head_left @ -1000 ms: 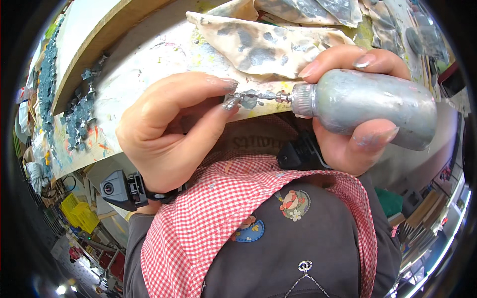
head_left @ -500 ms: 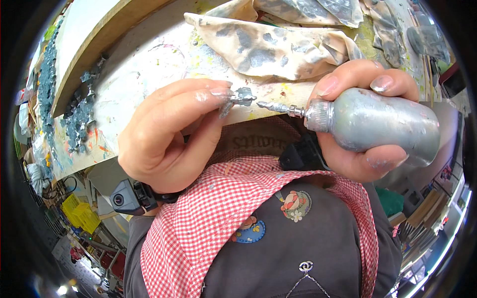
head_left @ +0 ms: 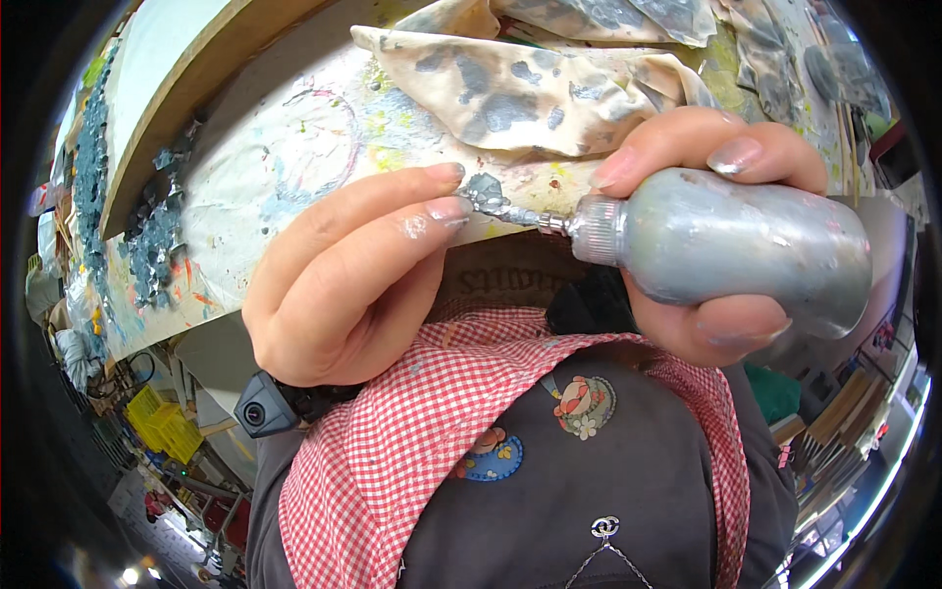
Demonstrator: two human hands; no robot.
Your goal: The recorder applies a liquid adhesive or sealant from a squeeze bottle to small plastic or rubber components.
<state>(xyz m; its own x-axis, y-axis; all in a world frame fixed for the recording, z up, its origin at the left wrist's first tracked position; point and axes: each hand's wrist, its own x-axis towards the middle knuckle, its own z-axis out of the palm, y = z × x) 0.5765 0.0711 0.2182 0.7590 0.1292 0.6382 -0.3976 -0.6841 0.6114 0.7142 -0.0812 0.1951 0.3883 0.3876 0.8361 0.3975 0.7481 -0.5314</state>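
My right hand (head_left: 726,245) grips the grey bottle (head_left: 736,250) above the paint-stained table (head_left: 294,147). My left hand's fingers (head_left: 432,191) have slid outward along the nozzle (head_left: 510,208), now pinching its crusted tip, apparently clearing it.

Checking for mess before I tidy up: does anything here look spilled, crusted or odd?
Yes. The grey squeeze bottle in the right hand has dried paint crusted along its thin nozzle, which the left hand pinches at the tip. The cloth is blotched grey, and the table is smeared with paint.
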